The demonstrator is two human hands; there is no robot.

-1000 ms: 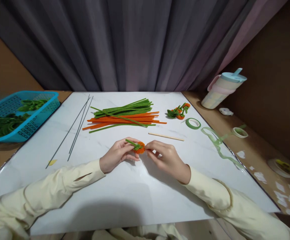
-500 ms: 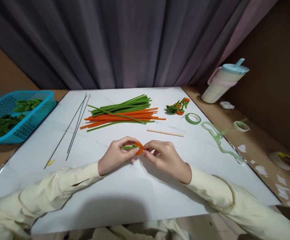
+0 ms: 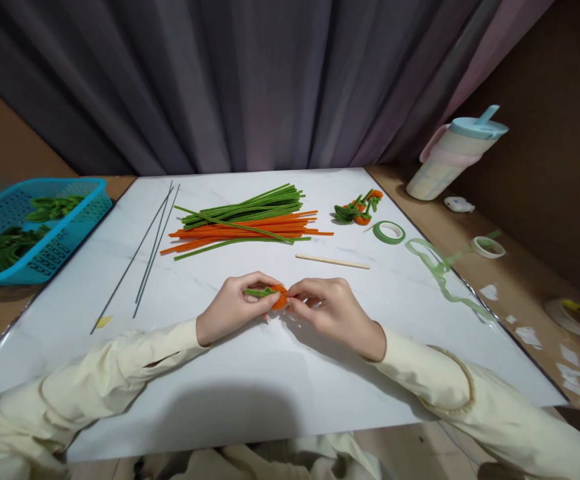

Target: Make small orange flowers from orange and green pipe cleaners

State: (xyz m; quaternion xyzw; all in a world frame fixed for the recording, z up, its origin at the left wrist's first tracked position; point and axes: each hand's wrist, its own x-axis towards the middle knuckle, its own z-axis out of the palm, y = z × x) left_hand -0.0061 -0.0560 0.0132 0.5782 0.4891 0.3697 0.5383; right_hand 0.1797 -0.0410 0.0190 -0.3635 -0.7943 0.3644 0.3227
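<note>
My left hand [image 3: 235,303] is clamped on a fuzzy orange flower [image 3: 280,298], thumb pressed over it and its green stem [image 3: 259,293] lying back along my fingers, probably so the piece can't turn. My right hand [image 3: 340,310] meets it from the other side, finger and thumb pinched together at its right edge; whether they grip a loop or a loose end is too small to tell. The flower is between my hands, above the middle of the desk [image 3: 340,393], likely where I can see and reach it best.

Just beyond, to the right, lies a wooden stick [image 3: 333,261]. Farther off, orange stems [image 3: 240,233] and green stems [image 3: 250,208] lie sideways, mostly sorted by colour, I'd say for easy picking. Far right sit a cluster of orange-and-green pieces [image 3: 363,208] and a green tape roll [image 3: 381,233], apart from the stems, perhaps to stop them mixing. Thin wires [image 3: 131,257] lie lengthwise on the left. Beyond them, at the left edge, a blue basket [image 3: 53,257] holds green leafy pieces [image 3: 57,208], seemingly to save desk room.
</note>
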